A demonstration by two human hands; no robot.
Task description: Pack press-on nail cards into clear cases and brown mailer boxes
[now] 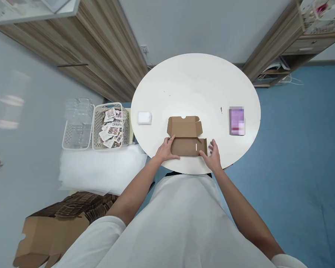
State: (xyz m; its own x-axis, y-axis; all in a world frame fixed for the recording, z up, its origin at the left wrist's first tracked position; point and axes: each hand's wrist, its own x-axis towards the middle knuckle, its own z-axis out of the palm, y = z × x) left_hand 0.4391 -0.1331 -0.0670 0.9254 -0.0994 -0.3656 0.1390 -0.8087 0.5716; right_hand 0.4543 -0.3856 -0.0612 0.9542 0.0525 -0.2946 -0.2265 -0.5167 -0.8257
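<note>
A brown cardboard box (184,146) lies on the white oval table, its lid (183,126) folded back away from me with the side flaps spread. My left hand (165,150) grips the box's left end, fingers at the back corner and thumb along the front edge. At the right end, the thumb of my right hand (212,155) touches the front corner, while its other fingers are spread apart beyond the right side wall. A small white strip (196,147) shows inside the box near its right end.
On the table (195,82) sit a white packet (144,117) at left and a pixelated purple item (237,121) at right. To the left are a basket of carded packs (111,126), clear plastic trays (78,111), white sheets (100,167) and stacked flat cardboard (56,230).
</note>
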